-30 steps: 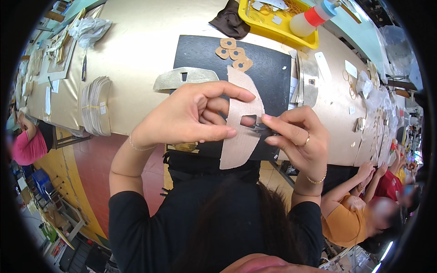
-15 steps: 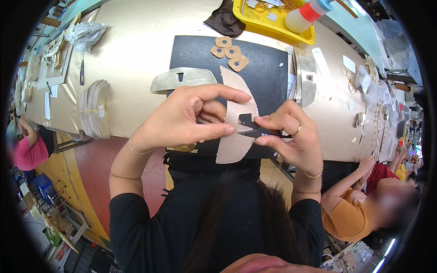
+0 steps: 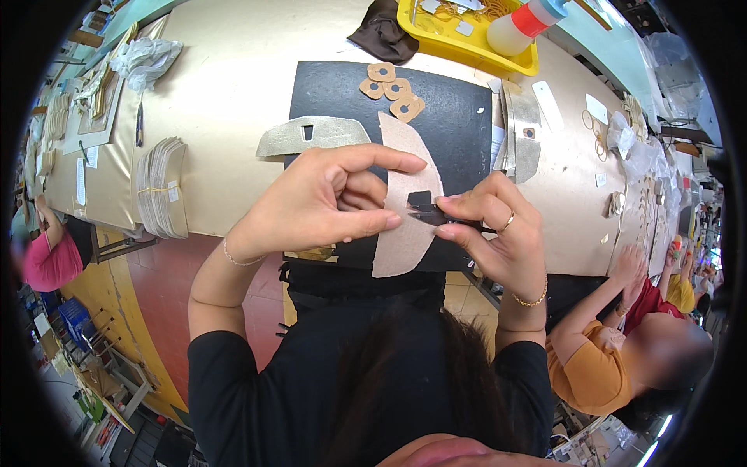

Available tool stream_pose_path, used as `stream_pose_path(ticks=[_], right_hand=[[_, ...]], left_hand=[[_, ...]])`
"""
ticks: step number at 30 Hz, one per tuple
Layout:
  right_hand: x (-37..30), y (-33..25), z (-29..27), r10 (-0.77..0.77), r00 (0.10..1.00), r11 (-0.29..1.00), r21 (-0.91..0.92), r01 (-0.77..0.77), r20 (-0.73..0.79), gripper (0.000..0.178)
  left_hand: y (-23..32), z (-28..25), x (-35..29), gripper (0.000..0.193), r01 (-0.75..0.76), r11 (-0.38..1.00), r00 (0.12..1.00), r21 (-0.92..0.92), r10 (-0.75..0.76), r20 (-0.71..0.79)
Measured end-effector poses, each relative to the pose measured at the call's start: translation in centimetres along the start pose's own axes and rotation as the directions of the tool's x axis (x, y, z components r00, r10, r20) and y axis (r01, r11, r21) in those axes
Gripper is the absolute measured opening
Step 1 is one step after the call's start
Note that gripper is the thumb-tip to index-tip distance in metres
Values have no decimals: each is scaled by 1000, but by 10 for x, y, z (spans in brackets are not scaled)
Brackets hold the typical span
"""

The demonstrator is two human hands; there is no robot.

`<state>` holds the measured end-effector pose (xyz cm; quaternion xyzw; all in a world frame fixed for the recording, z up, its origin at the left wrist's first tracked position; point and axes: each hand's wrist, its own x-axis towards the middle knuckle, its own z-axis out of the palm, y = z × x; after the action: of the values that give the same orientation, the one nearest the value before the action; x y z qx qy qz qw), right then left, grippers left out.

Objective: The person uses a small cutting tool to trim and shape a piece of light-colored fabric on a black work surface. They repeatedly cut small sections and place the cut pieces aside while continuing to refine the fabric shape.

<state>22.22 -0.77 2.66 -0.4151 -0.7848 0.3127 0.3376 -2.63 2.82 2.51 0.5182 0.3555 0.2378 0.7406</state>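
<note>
My left hand (image 3: pixel 319 194) pinches a curved, pale beige piece of leather or fabric (image 3: pixel 401 253) between thumb and forefinger, holding it raised over a black mat (image 3: pixel 331 89). A small dark rectangular hole shows in its middle. Between the thumb and fingers of my right hand (image 3: pixel 502 226) is a pair of black thread snips (image 3: pixel 428 218), its blades close together at the hole's near edge. On the mat's left edge lies a similar curved gold-grey piece (image 3: pixel 338 132) with a rectangular hole. Several rounded brown pieces with holes (image 3: pixel 405 107) lie at the far side of the mat.
A yellow tray (image 3: pixel 467 58) with a red-banded bottle (image 3: pixel 523 27) stands far right, beside a dark cloth (image 3: pixel 385 35). Banded curved pieces (image 3: pixel 162 187) lie left; more curved pieces (image 3: pixel 527 156) lie right. A person in orange (image 3: pixel 595 370) sits at the right.
The snips' blades have come together at the hole, having been apart before. The beige piece has shifted very slightly; my left hand stays nearly in place.
</note>
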Motion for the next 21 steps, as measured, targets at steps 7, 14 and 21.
stream_pose_path(ticks=[7, 14, 21], right_hand=[[-1, 21, 3, 3, 979, 999, -37, -11, -205, 29], [40, 98, 39, 324, 902, 924, -111, -367, -285, 32], [62, 120, 71, 261, 946, 887, -340, -313, -190, 32]], left_hand=[[-16, -6, -5, 47, -58, 998, 994, -38, 54, -94], [-70, -26, -7, 31, -236, 438, 969, -867, 41, -243], [-93, -13, -9, 61, 33, 110, 990, -993, 132, 48]])
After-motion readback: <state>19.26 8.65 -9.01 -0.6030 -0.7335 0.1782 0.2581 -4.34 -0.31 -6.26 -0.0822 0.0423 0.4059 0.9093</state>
